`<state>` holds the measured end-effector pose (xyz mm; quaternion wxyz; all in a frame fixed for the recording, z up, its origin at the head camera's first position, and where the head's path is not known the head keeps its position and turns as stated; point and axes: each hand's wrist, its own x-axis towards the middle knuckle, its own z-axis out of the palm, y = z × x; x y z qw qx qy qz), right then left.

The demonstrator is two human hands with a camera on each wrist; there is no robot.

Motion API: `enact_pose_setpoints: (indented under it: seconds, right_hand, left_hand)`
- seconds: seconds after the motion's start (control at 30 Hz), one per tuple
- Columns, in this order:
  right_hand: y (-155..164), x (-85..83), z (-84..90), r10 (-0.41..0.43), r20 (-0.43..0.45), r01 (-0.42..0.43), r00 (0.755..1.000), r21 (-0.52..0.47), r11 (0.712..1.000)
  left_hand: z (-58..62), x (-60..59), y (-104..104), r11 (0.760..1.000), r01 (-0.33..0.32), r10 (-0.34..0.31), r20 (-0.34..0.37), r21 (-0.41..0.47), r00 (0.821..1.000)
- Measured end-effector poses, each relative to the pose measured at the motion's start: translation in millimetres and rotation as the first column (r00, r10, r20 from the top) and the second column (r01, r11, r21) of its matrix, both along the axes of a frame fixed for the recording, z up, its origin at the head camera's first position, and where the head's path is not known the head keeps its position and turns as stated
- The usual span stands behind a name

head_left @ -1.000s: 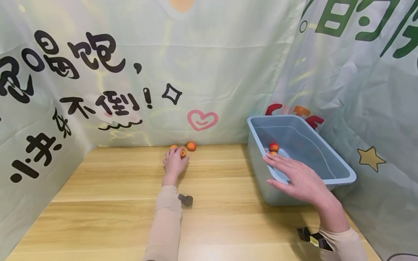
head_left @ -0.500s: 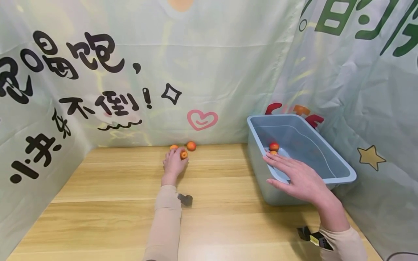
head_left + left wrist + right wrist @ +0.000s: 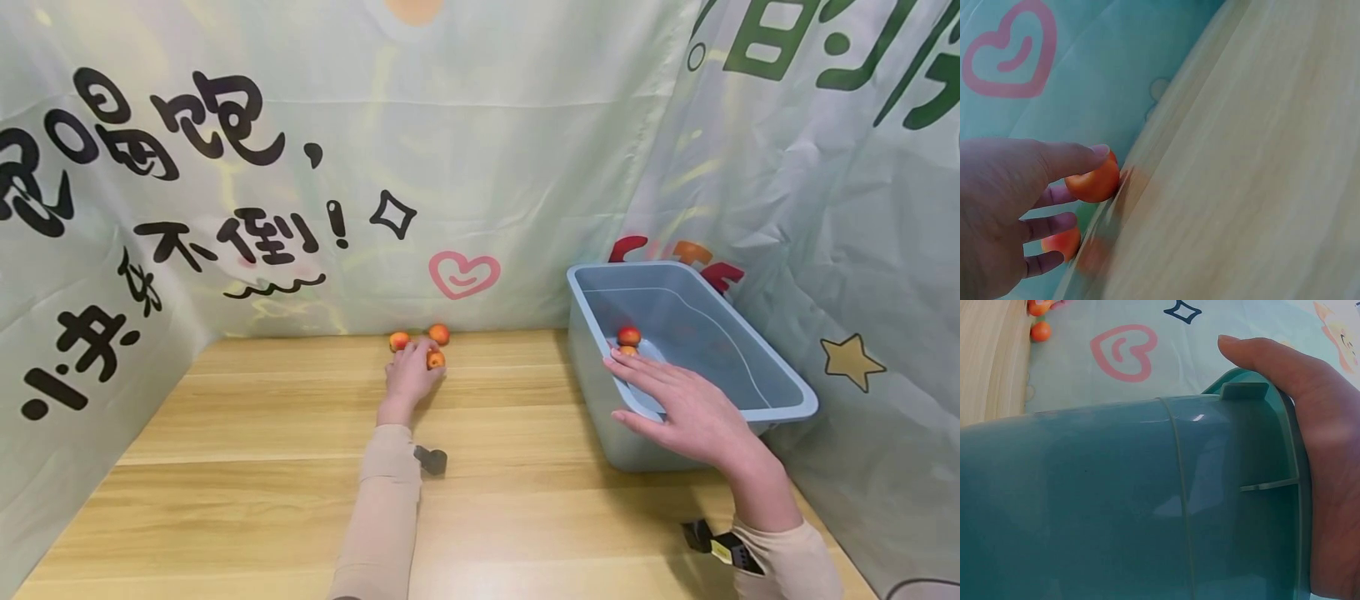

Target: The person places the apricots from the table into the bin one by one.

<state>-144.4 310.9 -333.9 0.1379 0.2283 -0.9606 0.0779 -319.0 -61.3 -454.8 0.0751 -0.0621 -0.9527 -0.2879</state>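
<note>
left hand (image 3: pixel 411 377) pinches orange fruit (image 3: pixel 436 359) by backdrop edge | right hand (image 3: pixel 686 410) flat on bin (image 3: pixel 780 414) rim

A pale wooden counter (image 3: pixel 247 467) fills the near and middle ground, with a printed fabric backdrop (image 3: pixel 480 167) hung behind it and down both sides. At the far edge, near the middle, lie three small round orange fruits: one to the left (image 3: pixel 399 341), one just right of it and farther back (image 3: pixel 439 333), and one nearer (image 3: pixel 436 360), held at the fingertips of the left hand (image 3: pixel 411 377), which rests on the counter in front of the group. On the right stands a grey-blue rectangular plastic tub (image 3: pixel 780 392); the right hand (image 3: pixel 686 408) lies flat on its near left rim. Inside the tub, close to those fingertips, sit two more small orange fruits (image 3: pixel 628 336).
</note>
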Motion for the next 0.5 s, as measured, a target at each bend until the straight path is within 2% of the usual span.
enact_pose_setpoints:
  seconds: [0.5]
  right_hand:
    - [0,0.0,-0.3,0.004,-0.01,-0.004,1.0,0.003,1.0]
  left_hand:
    - [2.5,2.3,19,0.997,0.04,-0.043,-0.044,-0.064,0.998]
